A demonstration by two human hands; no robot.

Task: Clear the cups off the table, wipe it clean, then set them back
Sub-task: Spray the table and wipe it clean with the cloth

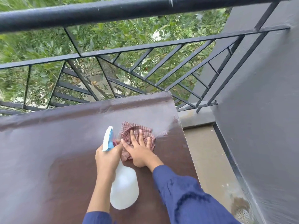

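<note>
A dark brown table (48, 151) fills the lower left, with no cups in view. My left hand (107, 157) grips the neck of a white spray bottle (124, 188) with a blue and white nozzle pointing away from me. My right hand (139, 151) lies flat, fingers spread, pressing a red checked cloth (137, 131) onto the table near its right edge. A pale wet film covers the table's far right part, beyond the cloth.
A black metal railing (113, 12) runs along the table's far side, with green foliage beyond. A grey wall (267, 94) stands at the right. Between the table and the wall lies a strip of balcony floor (208, 159) with a drain (242, 212).
</note>
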